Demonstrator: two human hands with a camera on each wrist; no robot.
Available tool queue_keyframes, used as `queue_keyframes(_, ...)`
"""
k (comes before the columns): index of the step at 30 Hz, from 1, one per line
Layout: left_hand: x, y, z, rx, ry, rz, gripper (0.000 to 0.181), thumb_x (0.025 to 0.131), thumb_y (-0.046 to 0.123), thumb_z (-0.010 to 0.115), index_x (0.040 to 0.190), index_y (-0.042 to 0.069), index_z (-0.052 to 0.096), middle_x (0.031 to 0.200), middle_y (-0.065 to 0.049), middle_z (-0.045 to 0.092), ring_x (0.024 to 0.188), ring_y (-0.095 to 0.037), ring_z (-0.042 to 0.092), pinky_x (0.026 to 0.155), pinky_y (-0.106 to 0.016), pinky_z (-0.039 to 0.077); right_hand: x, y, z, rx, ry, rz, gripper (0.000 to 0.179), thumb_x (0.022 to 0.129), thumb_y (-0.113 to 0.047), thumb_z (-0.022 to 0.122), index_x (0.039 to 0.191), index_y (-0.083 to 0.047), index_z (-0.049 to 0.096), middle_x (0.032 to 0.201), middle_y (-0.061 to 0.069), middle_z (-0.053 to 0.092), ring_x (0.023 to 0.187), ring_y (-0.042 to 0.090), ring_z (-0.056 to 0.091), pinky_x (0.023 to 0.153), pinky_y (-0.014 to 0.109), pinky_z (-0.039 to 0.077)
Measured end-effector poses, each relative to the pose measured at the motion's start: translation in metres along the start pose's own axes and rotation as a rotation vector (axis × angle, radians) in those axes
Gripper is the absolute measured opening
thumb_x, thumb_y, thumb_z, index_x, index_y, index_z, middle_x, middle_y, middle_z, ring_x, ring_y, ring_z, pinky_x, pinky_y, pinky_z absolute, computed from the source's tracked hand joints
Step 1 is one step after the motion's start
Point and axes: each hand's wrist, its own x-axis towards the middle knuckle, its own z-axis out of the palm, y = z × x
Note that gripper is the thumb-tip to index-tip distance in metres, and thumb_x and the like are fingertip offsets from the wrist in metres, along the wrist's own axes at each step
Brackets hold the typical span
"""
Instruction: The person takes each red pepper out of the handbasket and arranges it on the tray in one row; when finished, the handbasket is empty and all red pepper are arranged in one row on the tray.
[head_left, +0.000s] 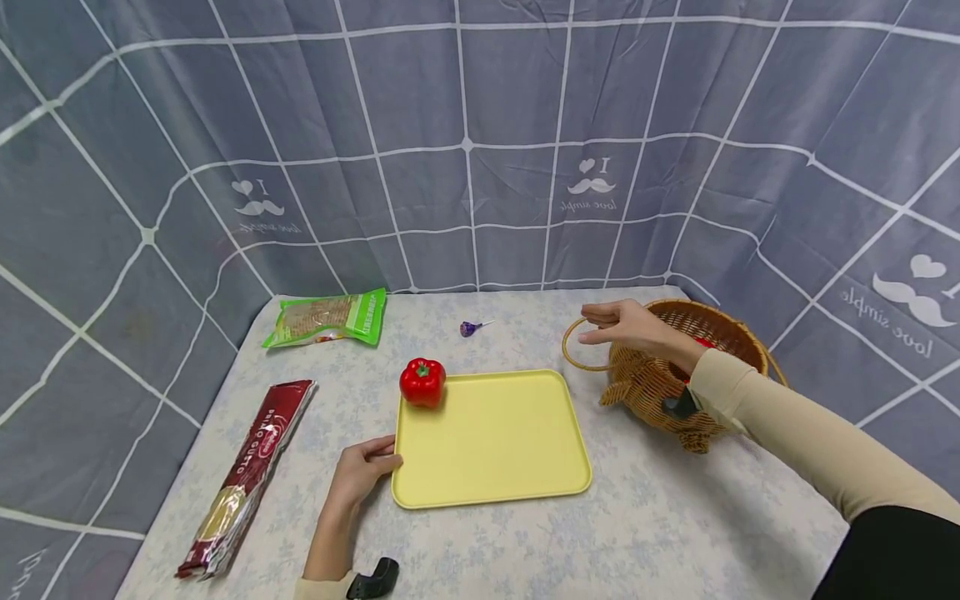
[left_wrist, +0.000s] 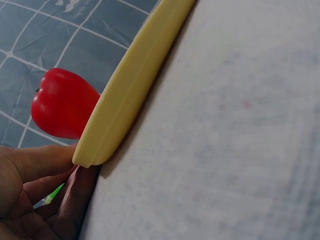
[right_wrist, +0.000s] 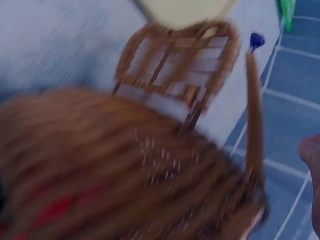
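A yellow tray (head_left: 491, 442) lies flat on the table, and my left hand (head_left: 363, 471) pinches its left edge. Seen from the left wrist, the thumb (left_wrist: 45, 161) meets the tray's corner (left_wrist: 100, 145) with the other fingers beneath. On the tray's back-left corner sits a red bell pepper (head_left: 422, 382). My right hand (head_left: 633, 327) is over the left rim of a wicker basket (head_left: 648, 387), its fingers extended and holding nothing. Something red (head_left: 703, 342) shows inside the basket, mostly hidden by the arm. The right wrist view shows the basket's weave (right_wrist: 125, 165) blurred.
A purple-wrapped lollipop (head_left: 468, 329) lies behind the tray. At the back left is a green bag (head_left: 326, 318) of brownish food. A long dark-red packet (head_left: 247, 479) lies along the left side. Grey checked cloth (head_left: 510, 183) hangs around the table's back and sides.
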Motion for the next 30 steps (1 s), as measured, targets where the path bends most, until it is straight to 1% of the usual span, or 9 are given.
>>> queue_keyframes(7,0.002,0.0,0.0,0.009,0.001,-0.026,0.042,0.085,0.007,0.072,0.125,-0.004,0.063,0.11,-0.019,0.07,0.087,-0.01,0.066,0.071,-0.018,0.05,-0.018,0.011,-0.03,-0.119,0.036,0.057,0.078,0.088,-0.041,0.07,0.148,-0.002,0.039,0.151,0.02,0.042,0.134,0.038,0.046,0.105,0.051,0.042)
queue_keyframes(12,0.004,-0.001,0.001,0.004,0.0,-0.023,0.043,0.084,0.007,0.072,0.125,-0.004,0.063,0.109,-0.018,0.07,0.085,-0.01,0.065,0.07,-0.019,0.051,-0.025,0.024,-0.043,-0.206,0.054,0.096,0.076,0.088,-0.042,0.07,0.143,0.003,0.044,0.147,0.023,0.045,0.134,0.039,0.046,0.105,0.053,0.042)
queue_keyframes(18,0.006,-0.001,0.002,0.003,0.007,-0.032,0.042,0.084,0.006,0.072,0.124,-0.003,0.064,0.107,-0.017,0.071,0.082,-0.009,0.064,0.069,-0.019,0.05,-0.029,0.032,-0.055,-0.338,0.065,0.136,0.072,0.087,-0.044,0.071,0.137,0.005,0.052,0.133,0.025,0.058,0.121,0.041,0.055,0.1,0.054,0.044)
queue_keyframes(20,0.006,-0.001,0.001,0.0,0.003,-0.026,0.042,0.084,0.006,0.071,0.124,-0.003,0.064,0.109,-0.018,0.07,0.083,-0.01,0.064,0.069,-0.019,0.05,-0.028,0.033,-0.059,-0.379,0.078,0.146,0.07,0.085,-0.044,0.071,0.134,0.003,0.056,0.129,0.023,0.062,0.115,0.036,0.06,0.098,0.051,0.046)
queue_keyframes(22,0.005,0.0,0.0,-0.002,0.003,-0.019,0.042,0.085,0.006,0.072,0.125,-0.003,0.064,0.11,-0.02,0.07,0.085,-0.011,0.065,0.069,-0.018,0.05,-0.027,0.037,-0.064,-0.417,0.081,0.16,0.068,0.084,-0.044,0.072,0.131,0.005,0.059,0.11,0.021,0.071,0.095,0.029,0.064,0.087,0.043,0.051)
queue_keyframes(24,0.004,0.001,-0.001,-0.004,0.002,-0.015,0.042,0.085,0.006,0.072,0.125,-0.004,0.063,0.11,-0.02,0.069,0.086,-0.012,0.066,0.069,-0.018,0.05,-0.025,0.043,-0.069,-0.442,0.081,0.179,0.07,0.083,-0.044,0.073,0.127,0.008,0.06,0.081,0.015,0.068,0.073,0.021,0.056,0.073,0.035,0.049)
queue_keyframes(25,0.004,0.001,-0.001,-0.003,0.001,-0.017,0.042,0.085,0.007,0.072,0.125,-0.004,0.063,0.111,-0.021,0.069,0.086,-0.013,0.067,0.069,-0.018,0.05,-0.024,0.046,-0.071,-0.461,0.087,0.189,0.071,0.082,-0.045,0.074,0.125,0.01,0.06,0.077,0.012,0.067,0.069,0.017,0.05,0.069,0.031,0.046)
queue_keyframes(27,0.003,0.001,-0.001,-0.003,0.001,-0.024,0.043,0.085,0.007,0.072,0.125,-0.004,0.063,0.11,-0.021,0.069,0.086,-0.013,0.067,0.069,-0.018,0.05,-0.023,0.052,-0.074,-0.483,0.081,0.213,0.074,0.081,-0.045,0.075,0.123,0.013,0.06,0.065,0.002,0.053,0.062,0.015,0.041,0.062,0.028,0.039)
queue_keyframes(30,0.003,0.0,0.0,0.002,-0.001,-0.035,0.042,0.085,0.007,0.072,0.124,-0.005,0.063,0.109,-0.02,0.07,0.085,-0.013,0.066,0.069,-0.019,0.05,-0.023,0.059,-0.077,-0.521,0.072,0.222,0.065,0.08,-0.046,0.075,0.111,0.01,0.068,0.064,0.0,0.053,0.063,0.015,0.044,0.061,0.028,0.039)
